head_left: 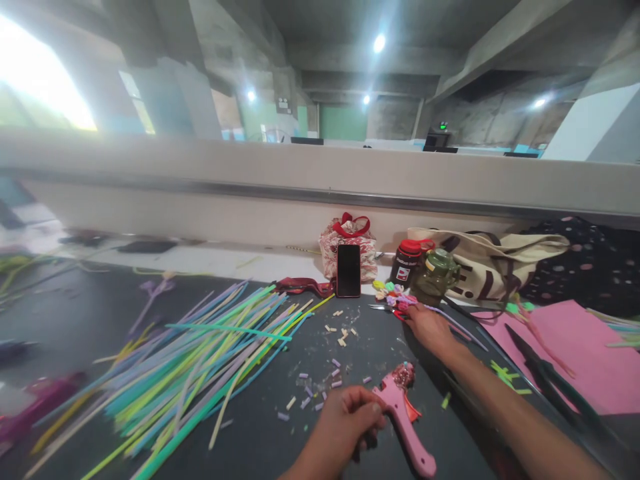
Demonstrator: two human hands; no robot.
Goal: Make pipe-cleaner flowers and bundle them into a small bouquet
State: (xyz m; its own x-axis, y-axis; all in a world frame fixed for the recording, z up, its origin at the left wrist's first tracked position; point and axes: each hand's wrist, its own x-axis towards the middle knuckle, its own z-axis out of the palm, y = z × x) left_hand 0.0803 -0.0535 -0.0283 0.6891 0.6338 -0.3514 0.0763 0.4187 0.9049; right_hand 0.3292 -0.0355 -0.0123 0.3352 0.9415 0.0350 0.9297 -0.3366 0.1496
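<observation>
My left hand [350,417] rests on the dark table with its fingers curled in a loose fist, right beside a pink glue gun [403,413] that lies flat. What, if anything, sits inside those fingers is hidden. My right hand [425,327] reaches forward across the table to the red-handled scissors [387,309], its fingers closing on the handle. Just beyond the scissors lies a small heap of pastel craft pieces [393,292]. A big fan of coloured straws [200,360] spreads over the table to the left.
A phone [349,270] stands against a floral pouch [350,243]. A dark jar with a red lid [406,263], a green bottle [435,273] and a canvas bag [495,263] stand behind. Pink paper [575,347] and black scissors [545,373] lie right. Cut straw bits [320,387] litter the middle.
</observation>
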